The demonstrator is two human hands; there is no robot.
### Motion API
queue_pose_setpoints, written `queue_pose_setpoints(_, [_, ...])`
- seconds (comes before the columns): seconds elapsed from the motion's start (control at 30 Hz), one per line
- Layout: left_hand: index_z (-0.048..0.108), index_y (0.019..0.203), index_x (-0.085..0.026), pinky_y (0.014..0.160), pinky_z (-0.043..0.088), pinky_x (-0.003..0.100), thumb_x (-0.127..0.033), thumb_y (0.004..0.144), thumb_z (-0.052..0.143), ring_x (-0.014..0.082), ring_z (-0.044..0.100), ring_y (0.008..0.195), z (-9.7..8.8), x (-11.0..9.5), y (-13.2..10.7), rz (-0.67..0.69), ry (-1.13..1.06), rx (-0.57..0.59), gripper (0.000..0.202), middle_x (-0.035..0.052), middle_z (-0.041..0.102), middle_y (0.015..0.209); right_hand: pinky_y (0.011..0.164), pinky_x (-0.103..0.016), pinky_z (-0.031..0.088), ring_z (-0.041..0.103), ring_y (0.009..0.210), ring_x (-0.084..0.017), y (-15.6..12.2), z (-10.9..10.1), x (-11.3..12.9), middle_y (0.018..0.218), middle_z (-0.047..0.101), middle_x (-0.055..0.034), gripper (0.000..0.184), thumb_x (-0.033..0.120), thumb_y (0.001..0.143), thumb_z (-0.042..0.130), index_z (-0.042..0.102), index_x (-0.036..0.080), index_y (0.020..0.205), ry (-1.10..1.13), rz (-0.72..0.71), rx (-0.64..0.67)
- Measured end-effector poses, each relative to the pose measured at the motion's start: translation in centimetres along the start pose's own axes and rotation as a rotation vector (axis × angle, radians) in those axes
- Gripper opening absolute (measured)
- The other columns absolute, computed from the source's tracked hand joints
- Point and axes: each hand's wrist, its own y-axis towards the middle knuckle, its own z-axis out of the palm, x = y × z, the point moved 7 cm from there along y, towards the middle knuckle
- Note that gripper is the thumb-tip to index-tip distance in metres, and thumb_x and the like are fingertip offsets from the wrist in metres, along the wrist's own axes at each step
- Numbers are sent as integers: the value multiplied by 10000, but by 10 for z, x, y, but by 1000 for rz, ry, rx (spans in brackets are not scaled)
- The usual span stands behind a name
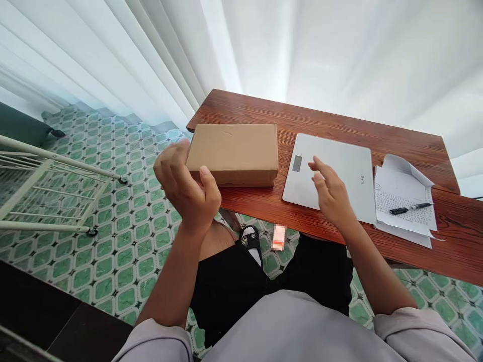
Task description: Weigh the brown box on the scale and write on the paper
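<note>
White curtains hang behind a reddish-brown wooden tabletop, and green patterned tiles cover the floor around it. On the left part of this tabletop lies a flat brown cardboard box, closed, with its left end reaching the edge of the wood. The left hand holds this box at its near left corner: the thumb presses on the front side and the other fingers curl around the end, so the hand is closed on the box. Just beside the box, to the right, a white digital scale lies flat, with a small grey display near its left edge. The right hand is above the near part of the scale, loosely spread and holding nothing; I cannot tell if its fingers touch the surface. Further right, touching the edge of the scale, some printed papers lie in a small pile, and a black pen rests on top of them. Well apart, at the far left, a white wire rack stands on the floor.
</note>
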Motion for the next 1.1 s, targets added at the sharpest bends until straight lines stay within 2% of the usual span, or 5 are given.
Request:
queue_pose_setpoints(0.27, [471,1415,-220,960,505,424,-144,802,562,251,624,1068,18,-133,12,532,-166,-35,624,107,661,1134,703,-312,505,654,777,-164,-49,-123,-42,905,722,-51,379,447,1008,468,705,248,1228,-239,134,-290])
queue_pose_setpoints(0.53, [556,1300,-257,849,498,348,-159,849,559,208,606,1044,62,-236,-14,781,-390,149,461,61,686,1104,733,-385,494,615,762,-214,-90,-220,-116,970,716,-86,357,418,959,504,732,237,1166,-476,186,-386])
queue_pose_setpoints(0.67, [592,1297,-215,815,460,330,-204,896,604,204,597,1017,85,-283,-42,973,-446,243,401,54,698,1117,788,-396,486,585,812,-225,-97,-235,-151,890,648,-101,387,383,963,498,721,198,1221,-611,117,-310])
queue_pose_setpoints(0.9, [596,1303,-121,760,424,312,-209,1027,400,190,605,1006,141,-354,-121,1278,-424,527,350,119,687,1181,867,-410,470,552,935,-251,-94,-228,-196,955,607,-117,460,307,1019,399,633,180,1394,-830,39,-115])
queue_pose_setpoints(1.1, [588,1327,-124,872,443,356,-197,1033,351,234,627,1102,173,-389,-172,1322,-430,523,385,160,675,1269,883,-398,447,538,944,-240,-91,-226,-200,982,630,-96,353,338,1016,474,730,220,1227,-888,-24,-94])
